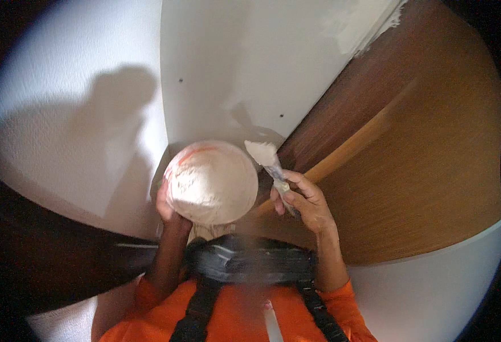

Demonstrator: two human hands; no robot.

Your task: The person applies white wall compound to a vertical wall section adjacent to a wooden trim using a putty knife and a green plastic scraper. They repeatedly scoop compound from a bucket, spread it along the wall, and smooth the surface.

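At the left hand (168, 206), gripping a tub (185, 158) of pale paste (212, 187); at the right hand (310, 205), pinching a paste-tipped putty knife (273, 170).

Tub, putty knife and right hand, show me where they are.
Tub (190, 154), head view: reddish inner wall.
Putty knife (273, 170), head view: blade, near the handle.
Right hand (310, 204), head view: middle of the hand.

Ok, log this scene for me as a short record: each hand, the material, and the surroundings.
Left hand: holding a round tub at its left side
Material: pale paste in the tub
Right hand: gripping a scraper, blade up, pale paste on its tip
Ahead: pale panel with two dark dots
Right: brown surface
Clothing: orange top, black straps
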